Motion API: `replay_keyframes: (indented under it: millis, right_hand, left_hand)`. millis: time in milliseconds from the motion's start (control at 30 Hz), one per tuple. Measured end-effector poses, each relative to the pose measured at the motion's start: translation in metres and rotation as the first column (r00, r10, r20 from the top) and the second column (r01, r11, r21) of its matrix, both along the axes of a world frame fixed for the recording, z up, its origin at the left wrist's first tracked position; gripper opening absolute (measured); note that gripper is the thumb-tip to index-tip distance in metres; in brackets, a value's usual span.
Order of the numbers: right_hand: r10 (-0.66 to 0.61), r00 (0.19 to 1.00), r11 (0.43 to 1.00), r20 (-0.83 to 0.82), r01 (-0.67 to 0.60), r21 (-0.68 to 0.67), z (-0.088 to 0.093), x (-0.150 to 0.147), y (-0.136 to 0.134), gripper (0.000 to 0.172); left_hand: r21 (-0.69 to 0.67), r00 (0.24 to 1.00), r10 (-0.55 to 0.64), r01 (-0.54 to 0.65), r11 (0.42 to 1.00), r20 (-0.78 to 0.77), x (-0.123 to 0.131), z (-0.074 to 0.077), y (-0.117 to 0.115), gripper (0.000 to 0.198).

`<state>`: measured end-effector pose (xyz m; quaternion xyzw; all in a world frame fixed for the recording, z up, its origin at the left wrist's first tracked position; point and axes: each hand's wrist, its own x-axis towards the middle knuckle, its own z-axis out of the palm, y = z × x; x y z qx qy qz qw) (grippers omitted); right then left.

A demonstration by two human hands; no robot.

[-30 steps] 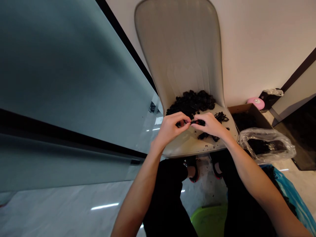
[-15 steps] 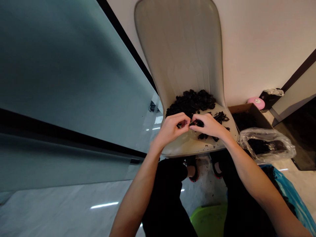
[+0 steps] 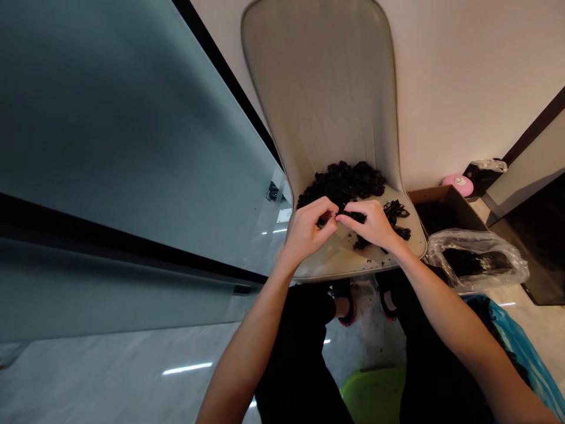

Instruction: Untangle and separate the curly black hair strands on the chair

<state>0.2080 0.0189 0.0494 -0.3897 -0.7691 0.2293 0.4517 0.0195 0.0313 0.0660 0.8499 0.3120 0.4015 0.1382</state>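
My left hand [image 3: 311, 228] is closed in a pinch, its fingertips meeting those of my right hand [image 3: 368, 224] above the chair seat. Between the fingers is a small black piece, mostly hidden; its exact kind cannot be made out. A heap of black, crinkled, rubbery-looking pieces [image 3: 348, 179] lies at the back of the grey chair's seat [image 3: 322, 265], just beyond my hands. Beside my right hand lies a smaller cluster of similar black pieces [image 3: 396, 212], some of them thin and stringy.
To the right stand a cardboard box [image 3: 461, 206] with dark contents, a clear plastic bag [image 3: 498, 247] holding black material and a blue bag [image 3: 514, 335]. A green tub [image 3: 375, 391] sits between my legs. Frosted glass panels [image 3: 132, 147] border the left side.
My hands have shifted slightly, and their fingertips now come closer together. More of the black cluster shows beside my right hand.
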Motion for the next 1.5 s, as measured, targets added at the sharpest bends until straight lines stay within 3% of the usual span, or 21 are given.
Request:
replay_keyframes:
  millis: [167,267,367,500,800,967,1133,1400,1500]
  right_hand:
    - [-0.082,0.989,0.996,-0.125,0.077,-0.043,-0.003,-0.009,0.0,0.047]
    - [-0.033,0.99,0.998,-0.138,0.024,-0.064,-0.004,-0.005,0.003,0.043]
    - [0.005,0.99,0.997,-0.14,-0.016,-0.077,-0.003,0.003,0.005,0.041]
    - [0.055,0.992,0.993,-0.116,-0.067,-0.099,-0.003,0.008,0.005,0.043]
    - [0.012,0.999,0.997,-0.046,-0.015,-0.073,-0.005,0.01,0.009,0.045]
    - [0.097,0.994,0.991,0.053,-0.092,-0.094,-0.007,0.019,0.009,0.042]
    - [0.231,0.968,0.957,0.1,-0.208,-0.202,-0.009,0.025,0.008,0.044]
    - [0.348,0.937,0.868,-0.042,-0.338,-0.364,-0.011,0.025,0.01,0.051]
    - [0.344,0.936,0.866,-0.078,-0.349,-0.359,-0.011,0.024,0.01,0.046]
  left_hand:
    - [-0.029,0.99,0.11,-0.108,0.994,0.092,0.005,-0.006,0.001,0.01]
    - [-0.118,0.983,0.1,-0.082,0.99,0.152,0.004,-0.008,0.002,0.003]
    - [-0.151,0.983,0.039,-0.013,0.988,0.177,0.001,-0.005,0.002,0.019]
    - [-0.064,0.991,-0.012,0.021,0.998,0.135,-0.001,-0.003,0.0,0.02]
    - [0.124,0.989,0.117,-0.128,0.984,0.091,0.003,-0.01,-0.003,0.013]
    - [-0.011,1.0,-0.019,0.019,1.0,-0.02,-0.002,-0.002,0.0,0.01]
    - [-0.18,0.978,-0.195,0.179,0.967,-0.074,-0.004,0.0,0.003,0.018]
    - [-0.183,0.959,-0.245,0.217,0.959,-0.146,0.004,-0.001,-0.004,0.018]
    - [-0.208,0.961,-0.235,0.202,0.957,-0.147,0.007,-0.002,-0.005,0.02]
